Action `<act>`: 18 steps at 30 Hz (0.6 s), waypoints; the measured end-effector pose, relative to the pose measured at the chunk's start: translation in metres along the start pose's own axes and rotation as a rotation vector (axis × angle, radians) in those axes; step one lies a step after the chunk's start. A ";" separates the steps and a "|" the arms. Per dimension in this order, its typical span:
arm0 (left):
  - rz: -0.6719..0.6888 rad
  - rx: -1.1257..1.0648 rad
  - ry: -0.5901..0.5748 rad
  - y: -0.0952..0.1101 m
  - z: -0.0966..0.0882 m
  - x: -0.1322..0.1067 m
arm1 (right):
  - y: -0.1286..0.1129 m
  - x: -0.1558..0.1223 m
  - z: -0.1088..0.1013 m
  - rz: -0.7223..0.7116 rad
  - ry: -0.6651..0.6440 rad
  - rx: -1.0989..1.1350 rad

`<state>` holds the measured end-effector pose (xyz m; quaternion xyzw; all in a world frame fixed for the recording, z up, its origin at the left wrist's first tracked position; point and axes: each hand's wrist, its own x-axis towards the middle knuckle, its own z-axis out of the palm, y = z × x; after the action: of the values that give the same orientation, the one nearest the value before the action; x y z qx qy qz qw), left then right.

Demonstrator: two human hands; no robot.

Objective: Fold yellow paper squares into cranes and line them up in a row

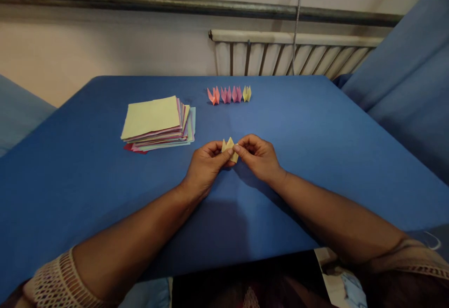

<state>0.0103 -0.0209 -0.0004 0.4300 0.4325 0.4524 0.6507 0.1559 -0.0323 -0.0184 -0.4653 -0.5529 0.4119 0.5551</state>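
Note:
A small folded piece of pale yellow paper [229, 144], with pointed tips rising at its top, is held above the middle of the table. My left hand [206, 163] grips its left side and lower part, thumb across the front. Pinched at its right edge are the thumb and fingers of my right hand [259, 158]. Both hands are closed on it, and the fingers behind the paper are partly hidden. Farther back stands a row of folded paper figures: an orange one [213, 96], two pink ones [226, 95] and a yellow one [247, 93].
To the left lies a thick stack of coloured paper sheets [152, 118], yellow on top, with a red corner [136, 149] sticking out below. The blue table [315, 125] reaches back to a wall with a radiator [266, 39] and a pipe [140, 0]. Blue cloth [403, 64] hangs at the right.

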 end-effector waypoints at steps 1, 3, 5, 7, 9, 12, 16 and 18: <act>0.003 0.015 -0.001 0.000 0.000 0.000 | 0.000 0.001 -0.001 -0.021 0.002 -0.023; -0.001 0.036 -0.003 0.000 0.001 -0.001 | 0.000 0.002 -0.004 -0.077 0.011 -0.091; -0.012 0.046 -0.006 0.001 0.001 -0.003 | -0.001 0.003 -0.007 -0.127 0.030 -0.153; -0.017 0.047 -0.011 0.001 0.001 -0.004 | -0.002 0.004 -0.008 -0.137 0.042 -0.156; -0.004 0.042 -0.014 0.002 0.001 -0.004 | -0.002 0.003 -0.006 -0.097 0.039 -0.098; 0.005 0.034 -0.008 0.003 0.000 -0.003 | -0.001 0.003 -0.002 -0.009 0.032 0.002; -0.022 0.038 -0.008 0.002 0.000 -0.003 | 0.000 0.003 -0.002 0.007 0.029 -0.022; -0.029 0.046 -0.021 0.002 0.000 -0.003 | 0.000 0.003 -0.005 -0.023 0.027 -0.052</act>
<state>0.0094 -0.0233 0.0021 0.4432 0.4422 0.4283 0.6516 0.1608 -0.0295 -0.0171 -0.4786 -0.5612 0.3848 0.5549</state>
